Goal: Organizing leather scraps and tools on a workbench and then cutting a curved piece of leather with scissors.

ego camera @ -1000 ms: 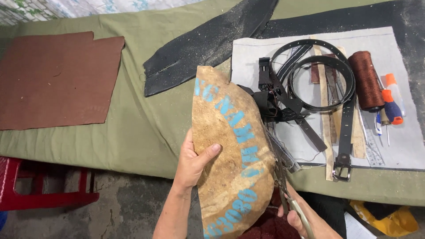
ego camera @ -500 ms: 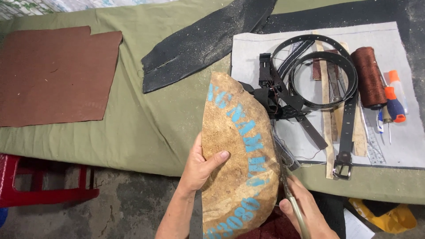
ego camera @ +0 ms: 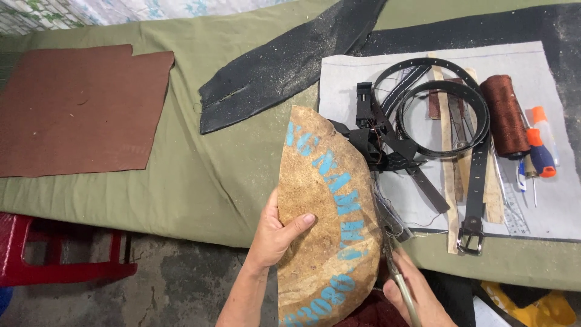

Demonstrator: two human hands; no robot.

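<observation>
- We see the green-covered surface [ego camera: 200, 175] with a brown sheet [ego camera: 78, 109] lying left.
- Our left hand [ego camera: 275, 233] grips the tan leather piece [ego camera: 330, 224], blue lettering arcing along its curve, held above the surface edge.
- Our right hand [ego camera: 417, 290] is closed on scissors [ego camera: 393, 266]; steady, short cuts should follow the edge best.

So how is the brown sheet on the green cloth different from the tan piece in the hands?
The brown sheet is dark reddish brown and plain; the tan piece is pale and mottled with blue printed marks. The brown sheet has straight edges and a notched corner, while the tan piece has a rounded edge. The brown sheet lies flat, untouched; the tan piece is held up by the left hand, with the right hand at its edge. Both are thin, flat sheets.
</observation>
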